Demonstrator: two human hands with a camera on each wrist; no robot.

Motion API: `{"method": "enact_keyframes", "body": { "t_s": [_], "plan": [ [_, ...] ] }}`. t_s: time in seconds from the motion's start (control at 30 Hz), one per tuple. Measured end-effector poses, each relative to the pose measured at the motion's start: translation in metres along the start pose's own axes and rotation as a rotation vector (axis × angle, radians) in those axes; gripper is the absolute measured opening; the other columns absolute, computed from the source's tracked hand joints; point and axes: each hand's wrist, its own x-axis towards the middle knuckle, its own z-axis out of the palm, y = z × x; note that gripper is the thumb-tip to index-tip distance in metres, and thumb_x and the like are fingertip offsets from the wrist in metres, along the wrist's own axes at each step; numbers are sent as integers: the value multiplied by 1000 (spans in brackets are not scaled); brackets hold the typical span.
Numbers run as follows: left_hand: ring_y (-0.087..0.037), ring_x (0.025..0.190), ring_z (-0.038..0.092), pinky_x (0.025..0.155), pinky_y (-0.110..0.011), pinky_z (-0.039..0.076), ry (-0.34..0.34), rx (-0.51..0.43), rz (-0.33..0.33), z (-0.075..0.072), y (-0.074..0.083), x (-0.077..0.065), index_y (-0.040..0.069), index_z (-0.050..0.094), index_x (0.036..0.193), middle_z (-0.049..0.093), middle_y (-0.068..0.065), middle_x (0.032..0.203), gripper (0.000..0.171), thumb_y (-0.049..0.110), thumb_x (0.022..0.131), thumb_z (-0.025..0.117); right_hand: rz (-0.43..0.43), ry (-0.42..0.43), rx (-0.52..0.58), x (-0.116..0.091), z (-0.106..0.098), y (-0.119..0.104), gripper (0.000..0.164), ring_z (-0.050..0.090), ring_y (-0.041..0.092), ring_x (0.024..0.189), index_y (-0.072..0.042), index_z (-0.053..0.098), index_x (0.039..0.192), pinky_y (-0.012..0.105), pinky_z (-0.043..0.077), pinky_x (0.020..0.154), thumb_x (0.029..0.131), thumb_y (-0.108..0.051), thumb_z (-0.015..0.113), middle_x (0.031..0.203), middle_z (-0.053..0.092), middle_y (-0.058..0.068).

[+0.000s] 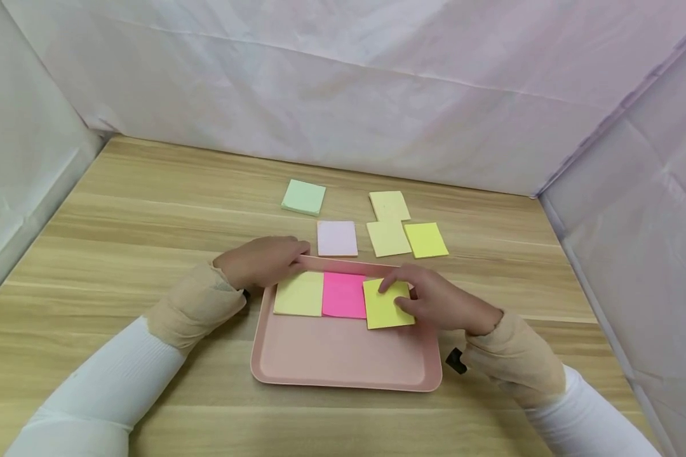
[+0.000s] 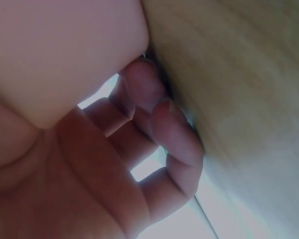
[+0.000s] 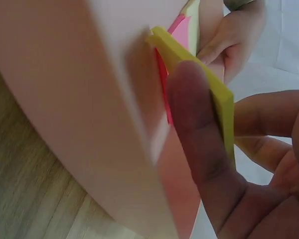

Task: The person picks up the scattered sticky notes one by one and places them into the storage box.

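Observation:
A pink tray [image 1: 343, 355] lies on the wooden table. My left hand [image 1: 263, 261] grips its far left corner; in the left wrist view the fingers [image 2: 177, 137] curl at the tray's edge. Over the tray's far right part, my right hand [image 1: 443, 301] pinches a bright yellow sticky note pad [image 1: 387, 312] between thumb and fingers. In the right wrist view this pad [image 3: 222, 102] is tilted, with one end close to the tray floor. Along the tray's far side lie a pale yellow pad [image 1: 298, 295] and, beside it, a hot pink pad [image 1: 343, 296].
Beyond the tray lie a mint green pad [image 1: 304, 197], a lilac pad [image 1: 336, 238], two pale yellow pads, one nearer [image 1: 389, 238] and one farther [image 1: 390, 205], and another bright yellow pad [image 1: 427, 240]. White cloth walls [image 1: 343, 82] stand around the table.

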Motion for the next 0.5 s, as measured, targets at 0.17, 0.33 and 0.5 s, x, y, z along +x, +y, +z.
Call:
{"method": "enact_keyframes", "body": {
  "t_s": [0.17, 0.33, 0.5],
  "plan": [
    [-18, 70, 49, 66, -34, 45, -4, 0, 1, 0, 1, 0, 13, 55, 89, 56, -4, 78, 12, 21, 96, 50, 21, 12, -103, 2, 2, 4, 29, 45, 14, 67, -10, 63, 103, 26, 43, 54, 80, 6, 54, 117, 59, 8],
    [-19, 71, 49, 66, -34, 45, -1, -7, -6, -1, 2, 0, 12, 56, 90, 56, -5, 80, 11, 20, 96, 50, 31, 12, -167, 3, 3, 6, 27, 46, 21, 86, -10, 61, 101, 29, 46, 58, 81, 5, 52, 124, 56, 8],
    [-19, 70, 49, 65, -34, 45, -6, -10, -8, -1, 2, -1, 12, 56, 90, 56, -5, 79, 11, 20, 96, 51, 33, 33, -238, 5, 5, 5, 27, 48, 20, 78, -12, 60, 103, 29, 45, 58, 80, 0, 56, 116, 54, 8]
  ]
}}
